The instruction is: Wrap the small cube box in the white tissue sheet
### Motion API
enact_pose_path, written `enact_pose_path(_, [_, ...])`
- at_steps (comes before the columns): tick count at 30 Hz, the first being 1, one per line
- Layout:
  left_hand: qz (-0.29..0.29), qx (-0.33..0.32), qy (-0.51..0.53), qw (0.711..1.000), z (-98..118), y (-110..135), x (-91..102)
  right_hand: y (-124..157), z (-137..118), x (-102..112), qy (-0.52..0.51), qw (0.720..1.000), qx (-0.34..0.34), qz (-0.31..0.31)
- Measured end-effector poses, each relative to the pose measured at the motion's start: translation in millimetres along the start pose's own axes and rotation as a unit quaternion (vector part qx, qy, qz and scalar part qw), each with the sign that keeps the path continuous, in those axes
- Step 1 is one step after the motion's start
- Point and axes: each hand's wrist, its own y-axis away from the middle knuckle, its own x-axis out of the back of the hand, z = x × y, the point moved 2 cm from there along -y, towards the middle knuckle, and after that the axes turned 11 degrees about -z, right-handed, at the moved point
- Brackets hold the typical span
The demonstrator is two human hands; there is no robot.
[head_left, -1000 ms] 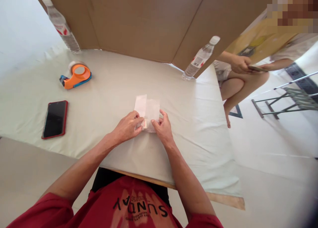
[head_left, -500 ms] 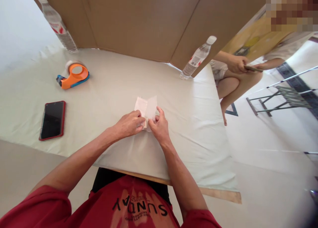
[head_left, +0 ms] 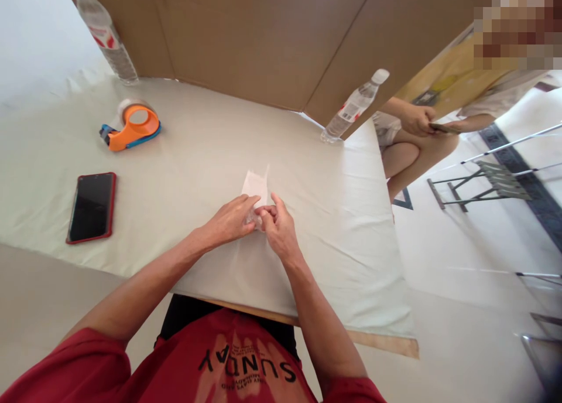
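Note:
A small white paper packet [head_left: 256, 187] lies in the middle of the cloth-covered table [head_left: 184, 174]. My left hand [head_left: 230, 220] pinches its near left edge with fingers closed on it. My right hand [head_left: 276, 232] grips the packet's near right side, fingers curled over it. Only the narrow far part of the packet shows beyond my fingers; it looks folded over on itself.
A red-cased phone [head_left: 91, 207] lies at the left. An orange tape dispenser [head_left: 130, 127] sits behind it. Two water bottles [head_left: 103, 34] [head_left: 353, 107] stand against a cardboard screen [head_left: 272, 40]. Another person [head_left: 434, 122] sits beyond the table's right edge, near a metal rack [head_left: 492, 183].
The packet's right flap has been folded over to the left, so the visible paper is narrower. My right hand has shifted left towards my left hand.

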Motion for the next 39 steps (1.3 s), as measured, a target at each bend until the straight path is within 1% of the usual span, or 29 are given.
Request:
enact_pose_path(3, [0.041,-0.009,0.048,0.998,-4,2,-5.5,3,-4,1,0.088,0.994,0.041,-0.057])
enact_pose_path(6, [0.067,-0.006,0.127,0.99,-8,4,-7.6,3,-6,3,0.176,0.977,0.064,-0.097])
enact_pose_path(9, [0.095,0.034,0.195,0.976,-9,5,-7.4,1,-8,2,0.255,0.956,0.079,-0.118])
enact_pose_path(12, [0.123,0.081,0.196,0.969,-4,3,-8.0,-1,-12,2,0.299,0.942,0.079,-0.129])
enact_pose_path(14, [0.123,0.098,0.186,0.97,0,1,-9.7,-2,-14,6,0.286,0.944,0.079,-0.147])
enact_pose_path(15, [0.119,0.1,0.182,0.971,1,0,-10.8,-2,-14,9,0.26,0.948,0.08,-0.166])
enact_pose_path(17, [0.114,0.102,0.167,0.974,3,-2,-12.9,-5,-11,19,0.171,0.962,0.08,-0.196])
enact_pose_path(18, [0.114,0.103,0.158,0.975,4,-3,-13.7,-7,-8,25,0.118,0.972,0.072,-0.191])
enact_pose_path(19, [0.114,0.104,0.149,0.977,4,-4,-14.4,-11,-4,32,0.069,0.982,0.057,-0.166])
enact_pose_path(20, [0.114,0.104,0.142,0.978,4,-4,-15.2,-16,0,38,0.03,0.991,0.032,-0.127])
enact_pose_path(22, [0.117,0.101,0.137,0.978,3,-3,-16.5,-28,11,48,-0.01,0.998,-0.04,-0.049])
enact_pose_path(23, [0.121,0.097,0.139,0.978,3,-3,-17.2,-35,15,49,-0.013,0.997,-0.074,-0.031])
enact_pose_path(25, [0.131,0.088,0.14,0.978,3,-1,-18.7,-51,20,48,0.0,0.992,-0.12,-0.036])
enact_pose_path(27, [0.139,0.083,0.136,0.977,2,0,-20.5,-67,20,42,0.014,0.99,-0.13,-0.052])
enact_pose_path(31, [0.147,0.081,0.087,0.982,2,2,-24.6,-91,18,33,0.031,0.989,-0.127,-0.072])
enact_pose_path(33, [0.152,0.064,0.043,0.985,4,2,-26.0,-98,18,31,0.052,0.988,-0.12,-0.081])
enact_pose_path(36, [0.146,0.021,-0.025,0.989,7,2,-26.8,-104,21,30,0.078,0.989,-0.084,-0.095])
enact_pose_path(39, [0.121,-0.002,-0.055,0.991,5,1,-26.2,-105,21,28,0.078,0.99,-0.049,-0.105])
